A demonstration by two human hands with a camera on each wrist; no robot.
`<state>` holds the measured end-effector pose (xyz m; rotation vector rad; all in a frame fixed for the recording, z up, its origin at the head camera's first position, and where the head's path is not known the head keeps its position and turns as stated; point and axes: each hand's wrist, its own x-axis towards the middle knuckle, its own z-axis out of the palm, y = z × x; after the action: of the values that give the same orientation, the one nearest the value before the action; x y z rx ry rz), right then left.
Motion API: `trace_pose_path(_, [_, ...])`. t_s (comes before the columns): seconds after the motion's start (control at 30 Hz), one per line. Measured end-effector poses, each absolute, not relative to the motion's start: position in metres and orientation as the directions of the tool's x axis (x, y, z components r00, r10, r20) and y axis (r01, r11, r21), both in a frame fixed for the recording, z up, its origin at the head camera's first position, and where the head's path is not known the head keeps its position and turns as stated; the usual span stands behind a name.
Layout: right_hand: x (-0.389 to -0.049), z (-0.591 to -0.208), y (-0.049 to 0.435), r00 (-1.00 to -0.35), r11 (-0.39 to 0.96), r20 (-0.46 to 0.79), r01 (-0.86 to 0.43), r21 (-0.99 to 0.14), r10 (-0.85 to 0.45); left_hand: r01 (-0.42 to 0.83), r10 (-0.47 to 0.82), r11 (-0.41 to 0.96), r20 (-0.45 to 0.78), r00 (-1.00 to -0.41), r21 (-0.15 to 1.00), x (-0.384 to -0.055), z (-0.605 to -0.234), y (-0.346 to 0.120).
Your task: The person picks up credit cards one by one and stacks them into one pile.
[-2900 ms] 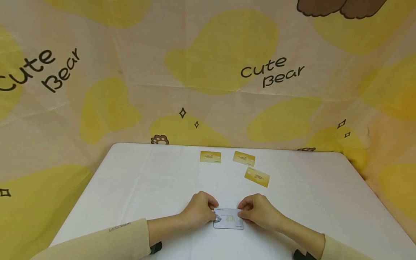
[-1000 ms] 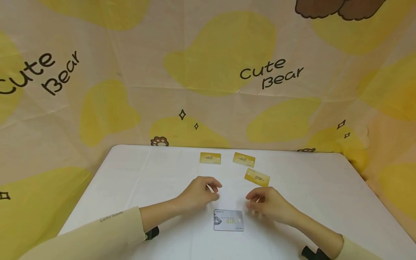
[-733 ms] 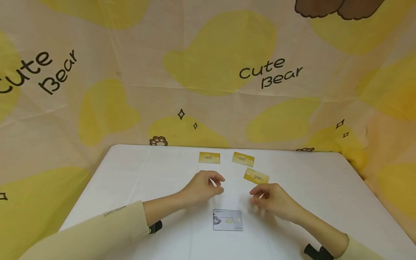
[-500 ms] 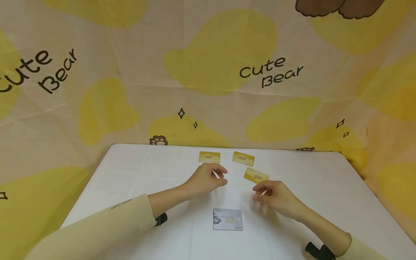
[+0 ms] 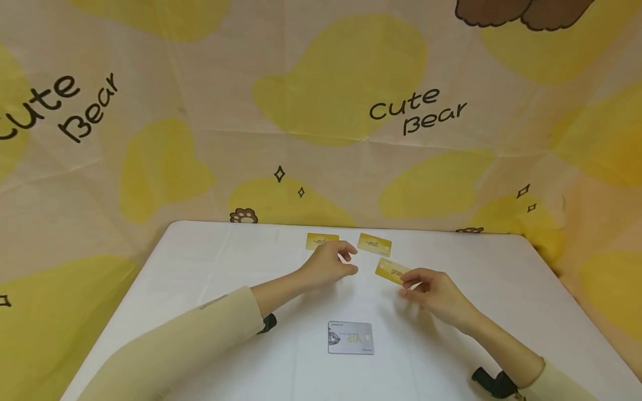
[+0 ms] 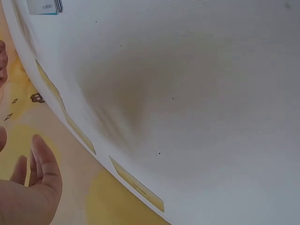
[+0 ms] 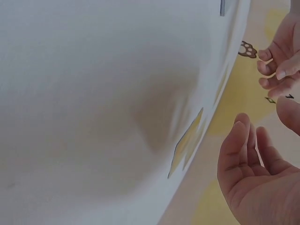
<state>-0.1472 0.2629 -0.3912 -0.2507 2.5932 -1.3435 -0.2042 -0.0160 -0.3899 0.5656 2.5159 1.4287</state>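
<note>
A silver VIP card (image 5: 351,338) lies near the front middle of the white table; in the left wrist view its stacked edges (image 6: 60,6) look like several cards piled together. Three gold cards lie farther back: one at left (image 5: 316,239), one at right (image 5: 374,244), and a tilted nearer one (image 5: 387,269). My left hand (image 5: 327,265) hovers with loosely bent fingers, overlapping the left gold card in the head view, and holds nothing. Above the table, my right hand (image 5: 438,296) has bent fingers with a gap to the thumb; its fingertips overlap the nearer gold card's right end.
The white table (image 5: 225,267) has rounded back corners. Directly behind it hangs a yellow-and-beige printed cloth (image 5: 331,83) with "Cute Bear" lettering. Both wrists wear black devices, and the hands cast soft shadows on the tabletop.
Both hands have let go of the silver card, which stays in place. The left hand has moved away toward the back, and the right hand back and right toward the nearer gold card.
</note>
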Motion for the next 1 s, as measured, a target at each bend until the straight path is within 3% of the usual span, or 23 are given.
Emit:
trace_pose_path(0.63, [-0.169,-0.402,0.288,-0.98,0.617,-0.12,-0.003,-0.787,-0.157,0.227,0.444,0.489,-0.016,-0.896,0.842,-0.235,-0.397,0.017])
trace_pose_path(1.0, [-0.188,-0.408,0.297,-0.969,0.667,-0.188,0.034,-0.744,-0.16,0.21,0.48,0.508,-0.072,-0.874,0.835,-0.245,-0.407,0.041])
